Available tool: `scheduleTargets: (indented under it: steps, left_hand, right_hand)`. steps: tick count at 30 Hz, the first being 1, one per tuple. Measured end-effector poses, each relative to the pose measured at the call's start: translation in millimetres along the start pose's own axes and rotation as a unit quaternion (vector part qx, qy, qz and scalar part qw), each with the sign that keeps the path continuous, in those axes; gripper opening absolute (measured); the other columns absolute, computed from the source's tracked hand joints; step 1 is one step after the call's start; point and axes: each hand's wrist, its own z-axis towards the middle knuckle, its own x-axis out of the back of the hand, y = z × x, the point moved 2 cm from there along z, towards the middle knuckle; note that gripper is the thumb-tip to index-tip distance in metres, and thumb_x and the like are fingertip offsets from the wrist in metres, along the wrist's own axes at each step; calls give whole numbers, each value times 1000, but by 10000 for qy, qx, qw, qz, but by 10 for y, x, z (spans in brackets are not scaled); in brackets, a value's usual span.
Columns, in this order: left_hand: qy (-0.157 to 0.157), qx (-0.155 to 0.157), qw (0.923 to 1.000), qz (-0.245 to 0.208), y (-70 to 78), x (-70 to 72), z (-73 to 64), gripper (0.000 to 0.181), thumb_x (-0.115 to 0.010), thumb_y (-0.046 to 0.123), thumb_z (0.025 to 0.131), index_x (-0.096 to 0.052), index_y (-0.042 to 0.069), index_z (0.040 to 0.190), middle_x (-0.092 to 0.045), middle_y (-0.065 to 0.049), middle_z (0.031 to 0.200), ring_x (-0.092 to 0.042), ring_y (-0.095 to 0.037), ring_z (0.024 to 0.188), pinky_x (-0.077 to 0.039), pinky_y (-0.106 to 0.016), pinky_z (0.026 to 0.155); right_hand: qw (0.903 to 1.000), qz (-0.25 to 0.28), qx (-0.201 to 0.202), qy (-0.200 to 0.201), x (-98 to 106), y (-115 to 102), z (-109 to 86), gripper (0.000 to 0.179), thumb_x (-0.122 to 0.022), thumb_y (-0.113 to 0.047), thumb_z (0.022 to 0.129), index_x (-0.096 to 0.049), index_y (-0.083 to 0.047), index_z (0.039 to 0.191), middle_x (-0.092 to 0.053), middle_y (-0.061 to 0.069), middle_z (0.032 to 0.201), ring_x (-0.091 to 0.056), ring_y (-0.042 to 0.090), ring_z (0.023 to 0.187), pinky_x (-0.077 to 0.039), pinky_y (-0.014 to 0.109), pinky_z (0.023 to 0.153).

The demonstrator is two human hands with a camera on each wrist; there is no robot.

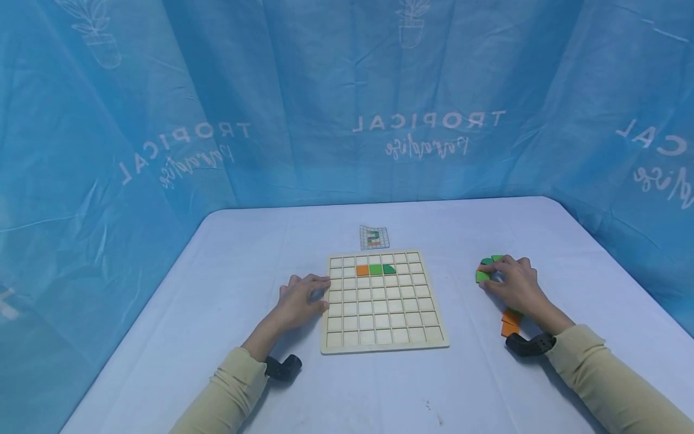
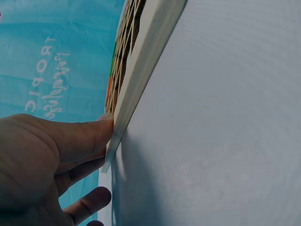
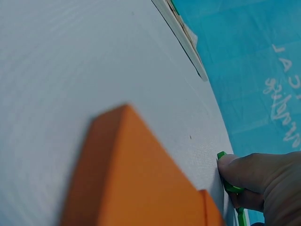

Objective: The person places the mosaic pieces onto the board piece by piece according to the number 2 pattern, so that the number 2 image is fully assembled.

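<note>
A square wooden grid board (image 1: 385,349) lies on the table, bearing an orange square tile (image 1: 362,270), a light green square tile (image 1: 376,270) and a dark green quarter-round tile (image 1: 389,269) in one row near its far side. My left hand (image 1: 298,301) rests against the board's left edge, thumb and fingertips touching it; the left wrist view shows the thumb (image 2: 84,136) on the rim. Off to the right, my right hand (image 1: 515,283) pinches a light green tile (image 1: 481,276) among a small pile of tiles. The hand partly hides the pile.
Behind the board lies a small printed pattern card (image 1: 374,237). Orange tiles (image 1: 509,325) lie overlapping under the right wrist and loom large in the right wrist view. A white cloth covers the table (image 1: 260,241); a blue curtain (image 1: 347,90) hangs behind it.
</note>
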Motion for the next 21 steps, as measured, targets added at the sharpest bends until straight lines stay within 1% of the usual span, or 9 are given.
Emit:
scheduleTargets:
  steps: [7, 12, 18, 21]
  left_hand:
    - [15, -65, 10000, 33, 0, -1, -2, 46, -73, 18, 85, -62, 7, 128, -56, -2, 132, -41, -21, 98, -27, -42, 78]
    - [17, -44, 10000, 45, 0, -7, -6, 46, -73, 19, 85, -62, 8, 128, -57, -2, 131, -41, -20, 97, -28, -41, 78]
    - [-6, 8, 10000, 38, 6, -4, -12, 46, -73, 20, 85, -62, 9, 128, -57, -1, 131, -40, -19, 97, -27, -40, 78]
    - [32, -64, 10000, 37, 4, 0, -12, 46, -73, 19, 85, -62, 7, 128, -57, -2, 131, -40, -20, 96, -27, -41, 77]
  right_hand:
    - [9998, -55, 124, 113, -5, 7, 1, 34, -75, -11, 80, -69, 4, 110, -56, 23, 106, -39, 43, 97, -27, 55, 76]
    - [9994, -84, 231, 230, -8, 13, -5, 33, -77, -11, 79, -70, 3, 108, -57, 22, 103, -40, 40, 93, -27, 53, 75]
    - [9984, 114, 416, 373, -6, -17, 14, 28, -77, -6, 77, -72, 2, 103, -59, 18, 98, -39, 36, 92, -27, 53, 76]
    - [9977, 217, 499, 409, -2, -75, 38, 27, -77, -5, 77, -72, 2, 102, -59, 14, 93, -39, 33, 90, -26, 51, 77]
